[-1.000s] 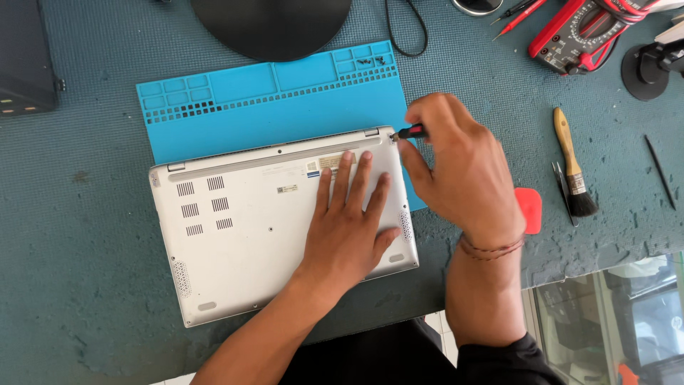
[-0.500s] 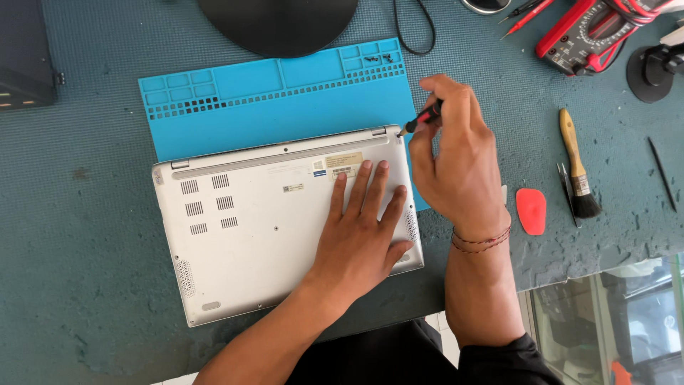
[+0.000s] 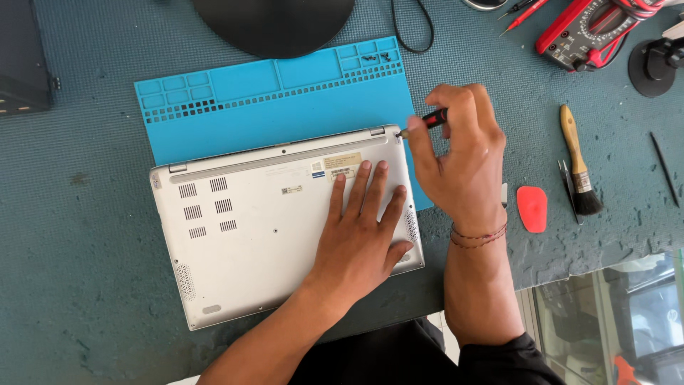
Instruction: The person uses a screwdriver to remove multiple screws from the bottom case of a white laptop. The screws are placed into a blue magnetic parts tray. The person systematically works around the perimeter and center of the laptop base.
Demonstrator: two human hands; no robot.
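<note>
**Working the corner screw on the laptop base**

You had the silver laptop lying bottom-up, its hinge edge resting on the blue mat and its front edge toward you on the green bench cover. All positions below were taken from the laptop.

Your left hand lay flat and open on the base panel, fingers spread, near the right side of the laptop. It gripped nothing; it only pressed down. That was sound practice: weight on the panel close to the fastener kept the case from sliding on the mat.

Your right hand was closed on a small screwdriver with a red and black handle, pinched between thumb and fingertips. The tip met the far right corner of the laptop, at the hinge end. The screw head itself was too small to make out.

To do this step well, you needed the driver seated squarely in the screw, with the shaft as upright as the corner allowed. In the picture it leaned noticeably, which in my judgement risked slipping out and rounding the head. Light downward pressure, with turning done by the fingertips, would have suited a fastener this small.

Several small dark screws sat in a tray pocket of the mat, beyond the laptop's far right corner. A brush and a red pick lay to the right of the laptop.
</note>
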